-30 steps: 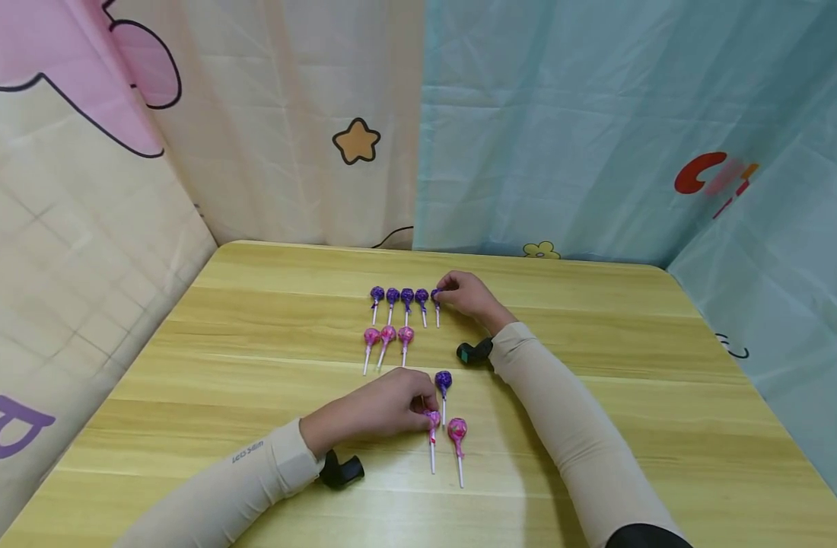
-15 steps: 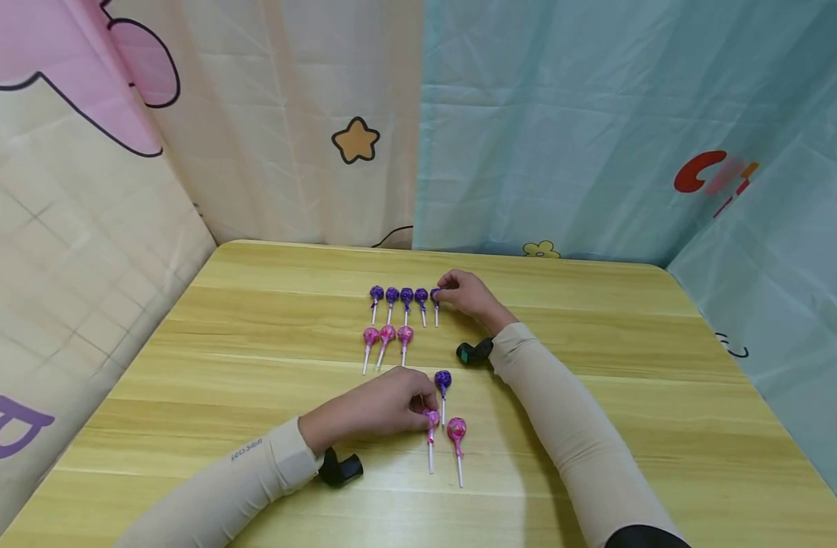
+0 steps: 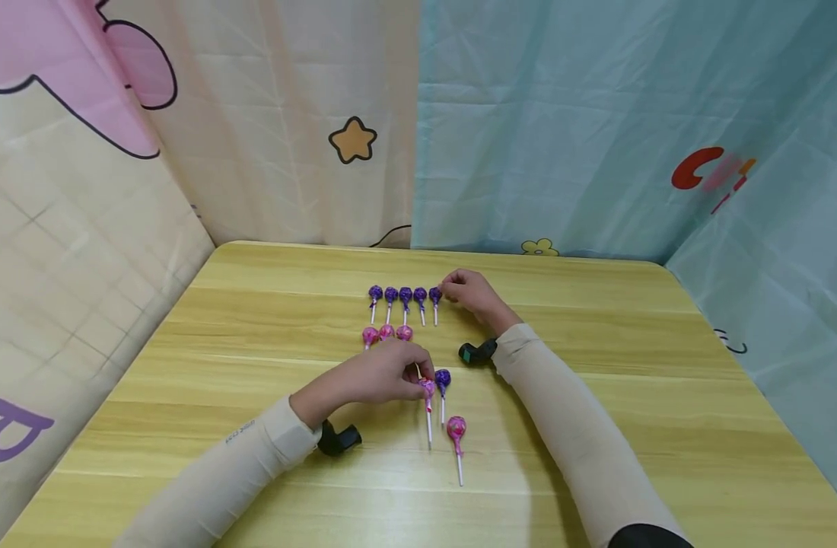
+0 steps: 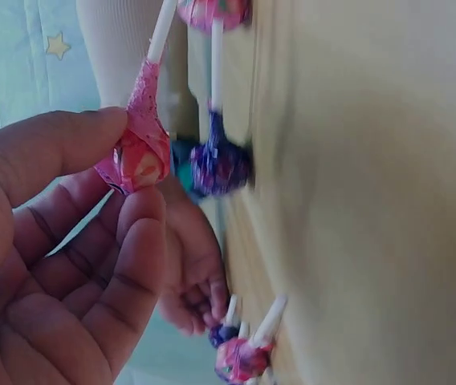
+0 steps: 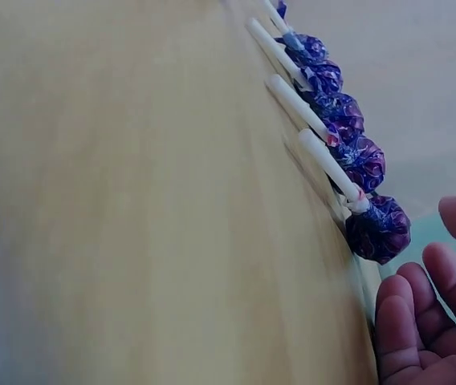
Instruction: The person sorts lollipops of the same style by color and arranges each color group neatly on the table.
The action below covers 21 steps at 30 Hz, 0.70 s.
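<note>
My left hand [image 3: 384, 373] pinches a pink-wrapped lollipop [image 4: 144, 156] by its head between thumb and fingers, and the left wrist view shows it off the table. Just to its right lies a loose purple lollipop [image 3: 443, 378]; nearer me is another pink lollipop [image 3: 456, 427]. At the right end of a row of several purple lollipops, my right hand [image 3: 478, 298] hovers beside the last purple lollipop [image 5: 379, 230], its thumb and fingers apart with nothing between them. Three pink lollipops [image 3: 370, 336] stand in a second row, their sticks partly hidden behind my left hand.
The wood-grain table [image 3: 596, 426] has a rounded far edge backed by a patterned curtain [image 3: 542, 137]. A black wrist device [image 3: 339, 439] sits under the left wrist, and a similar black device [image 3: 476, 352] under the right.
My left hand has lifted the pink lollipop and carried it away from me, up beside the loose purple one. My right hand has let go of the last purple lollipop and shifted slightly right.
</note>
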### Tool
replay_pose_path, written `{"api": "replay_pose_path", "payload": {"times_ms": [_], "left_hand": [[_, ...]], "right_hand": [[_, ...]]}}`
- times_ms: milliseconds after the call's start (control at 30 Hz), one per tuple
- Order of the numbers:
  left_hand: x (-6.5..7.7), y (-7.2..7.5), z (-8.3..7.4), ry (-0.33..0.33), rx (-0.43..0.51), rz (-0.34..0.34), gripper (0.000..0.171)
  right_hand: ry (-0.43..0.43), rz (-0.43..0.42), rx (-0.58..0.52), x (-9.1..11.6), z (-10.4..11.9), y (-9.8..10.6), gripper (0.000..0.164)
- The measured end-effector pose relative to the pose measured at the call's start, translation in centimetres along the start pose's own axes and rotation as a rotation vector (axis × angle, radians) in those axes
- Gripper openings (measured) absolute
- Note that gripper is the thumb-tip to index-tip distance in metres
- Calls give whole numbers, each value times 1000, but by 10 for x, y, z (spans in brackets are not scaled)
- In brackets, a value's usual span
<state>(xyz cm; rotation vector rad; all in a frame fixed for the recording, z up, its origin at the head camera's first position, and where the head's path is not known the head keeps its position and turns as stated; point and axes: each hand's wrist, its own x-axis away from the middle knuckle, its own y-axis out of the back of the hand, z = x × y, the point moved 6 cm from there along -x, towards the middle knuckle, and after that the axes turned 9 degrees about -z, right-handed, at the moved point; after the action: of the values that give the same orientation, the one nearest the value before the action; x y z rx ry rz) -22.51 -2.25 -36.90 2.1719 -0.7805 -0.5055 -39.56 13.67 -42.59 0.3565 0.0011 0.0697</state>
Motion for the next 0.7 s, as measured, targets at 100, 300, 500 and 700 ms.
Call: {"api": "replay_pose_path", "payload": {"times_ms": [100, 300, 500, 700], "left_hand": [[-6, 9, 4, -10, -11, -7, 9], [-23, 18, 19, -22, 7, 22, 8], [-42, 27, 27, -22, -36, 6, 9], [-56, 34, 36, 11, -55, -34, 13]], "right_hand": [[2, 21, -20, 3, 1, 0, 17], [-5, 58, 30, 21, 12, 6, 19], [19, 44, 35, 44, 28, 22, 20], [60, 37, 33, 68, 35, 39, 24]]}}
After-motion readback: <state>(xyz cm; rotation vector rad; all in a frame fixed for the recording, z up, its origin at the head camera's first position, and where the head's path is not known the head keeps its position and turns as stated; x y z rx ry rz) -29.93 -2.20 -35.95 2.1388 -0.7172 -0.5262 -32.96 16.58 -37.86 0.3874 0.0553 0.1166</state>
